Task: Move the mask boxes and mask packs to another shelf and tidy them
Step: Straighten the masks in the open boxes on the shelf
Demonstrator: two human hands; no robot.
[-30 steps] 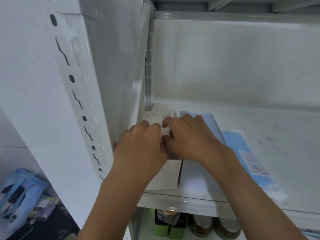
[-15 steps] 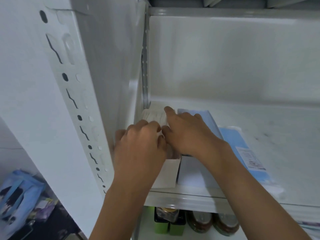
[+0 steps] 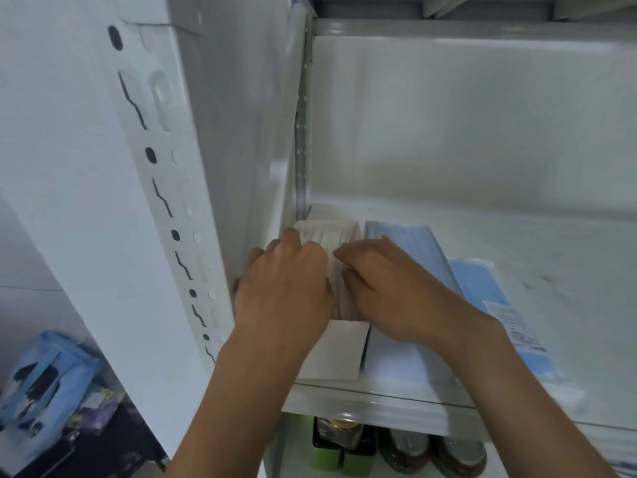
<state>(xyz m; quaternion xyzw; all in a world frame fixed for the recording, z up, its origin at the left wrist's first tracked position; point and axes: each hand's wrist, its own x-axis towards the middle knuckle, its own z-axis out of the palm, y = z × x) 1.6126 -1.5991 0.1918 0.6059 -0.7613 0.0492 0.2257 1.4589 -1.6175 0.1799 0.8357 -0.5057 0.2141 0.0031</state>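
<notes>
**Both hands pressing into the open white mask box at the shelf's left corner**

In the lower centre of the frame, the left hand (image 3: 286, 288) and the right hand (image 3: 389, 294) are meeting over the open white mask box (image 3: 339, 350), which is sitting at the left end of the shelf (image 3: 379, 403), against the side wall. Both hands are lying palm down with fingers curled onto the white masks (image 3: 331, 236) showing in the box's open top; whether either is actually pinching anything, I cannot tell, since the fingertips are hidden.

The box's long axis is running from the frame's lower edge up toward the back wall, straight away from the wrists. The left hand is covering the box's left half and looks the nearer one; the right hand is reaching across the pale blue mask box (image 3: 396, 360) just beside it. A blue mask pack (image 3: 482, 288) is lying flat just right of that, parallel to both boxes.

Any squaring-up would probably mean pushing along that long axis, deeper into the corner.
</notes>
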